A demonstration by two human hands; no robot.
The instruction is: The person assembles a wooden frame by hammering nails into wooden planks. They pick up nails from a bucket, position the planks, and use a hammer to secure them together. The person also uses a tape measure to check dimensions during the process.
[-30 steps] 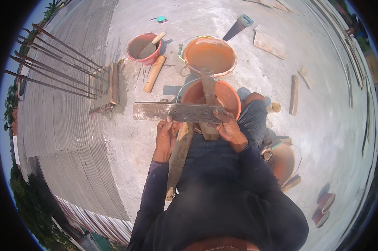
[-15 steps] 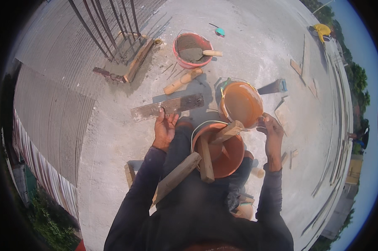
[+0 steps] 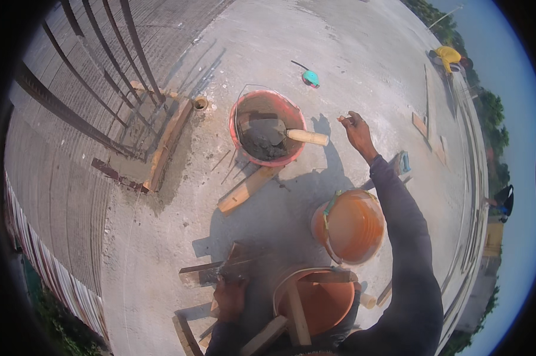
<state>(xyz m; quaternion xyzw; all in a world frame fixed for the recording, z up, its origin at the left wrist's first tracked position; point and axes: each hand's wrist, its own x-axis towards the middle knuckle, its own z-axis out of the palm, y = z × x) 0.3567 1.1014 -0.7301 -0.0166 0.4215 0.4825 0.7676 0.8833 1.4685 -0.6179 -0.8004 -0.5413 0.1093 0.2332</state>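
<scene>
My right hand (image 3: 358, 135) is raised over the concrete, fingers loosely bent and apart, holding nothing. It is to the right of a trowel's wooden handle (image 3: 307, 137), not touching it. The trowel's blade rests on grey mortar (image 3: 262, 148) in a red bucket (image 3: 236, 133). Low and left, in shadow, my left hand (image 3: 230, 298) grips a wooden board (image 3: 199, 275); another wood piece crosses it, and my fingertips are partly hidden. An orange bucket (image 3: 369, 228) of cloudy water stands tilted right of centre. Nearest me is a brownish-orange bucket (image 3: 333, 302) with wooden pieces across it.
Upright steel bars (image 3: 90, 53) rise at left from a wood-framed base (image 3: 168, 145). A wooden block (image 3: 250, 188) lies below the red bucket. A turquoise round object (image 3: 310, 78) lies farther off. Long boards line the right side, where a person in yellow (image 3: 447, 57) crouches far away.
My right hand has left the orange bucket's rim and reached forward toward the trowel. My left hand has brought the board back closer to me. The view has shifted forward.
</scene>
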